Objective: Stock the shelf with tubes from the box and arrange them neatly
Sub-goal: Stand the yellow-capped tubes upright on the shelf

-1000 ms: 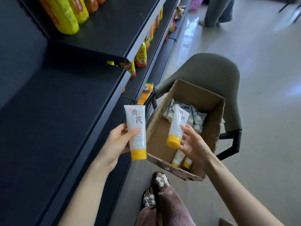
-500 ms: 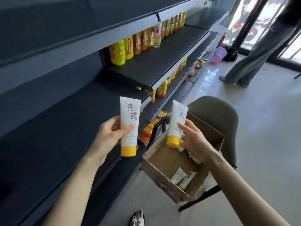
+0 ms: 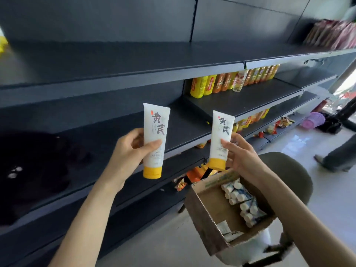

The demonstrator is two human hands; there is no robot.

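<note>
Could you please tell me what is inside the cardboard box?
Packs of white-capped tubes lie along one side of the cardboard box, and some loose tubes lie on its floor. The right forearm covers the part beyond them, so anything there is hidden.

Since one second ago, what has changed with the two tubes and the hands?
The right hand lifted the right tube up from the cardboard box to beside the left tube, which the left hand also raised; both are now before the dark shelf. Unchanged: each hand grips its tube, yellow cap down; other tubes remain in the box.
</note>
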